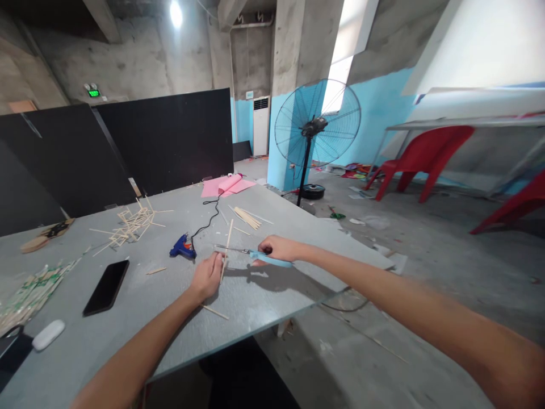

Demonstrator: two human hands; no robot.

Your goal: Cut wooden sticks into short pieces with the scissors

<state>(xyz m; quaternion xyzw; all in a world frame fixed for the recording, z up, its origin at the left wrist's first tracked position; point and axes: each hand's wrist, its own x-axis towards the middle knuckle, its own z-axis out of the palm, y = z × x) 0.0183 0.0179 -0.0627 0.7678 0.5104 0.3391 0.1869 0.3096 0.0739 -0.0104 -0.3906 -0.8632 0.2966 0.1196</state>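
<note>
Short stick [216,312]: pale and thin; lying on the table [251,307], on the near side of the left fingers.
Phone [106,288]: dark screen, lying flat; well to the left of the left fingers.
Left hand [207,275]: fingers pinching the wooden stick along its lower part.
Right hand [276,249]: fingers closed round the handles of the scissors.
Wooden stick [230,232]: pale straw colour, slim, straight, plain; held in the left fingers, its longer part reaching beyond them with a slight lean to the right; a short length shows on their near side.
Scissors [254,254]: light-blue handles, narrow metal blades; pointing left from the right fingers and crossing the stick; I cannot tell whether it lies between the blades.
Glue gun [182,247]: blue with an orange part; beyond and left of the left fingers.
Stick structure [135,222]: spiky, pale, criss-crossed; farther left beyond the left fingers.
Stick bundle [247,217]: loosely fanned; beyond the right fingers, slightly left.
Pink sheets [230,184]: partly rolled; farthest beyond both hands' fingers.
</note>
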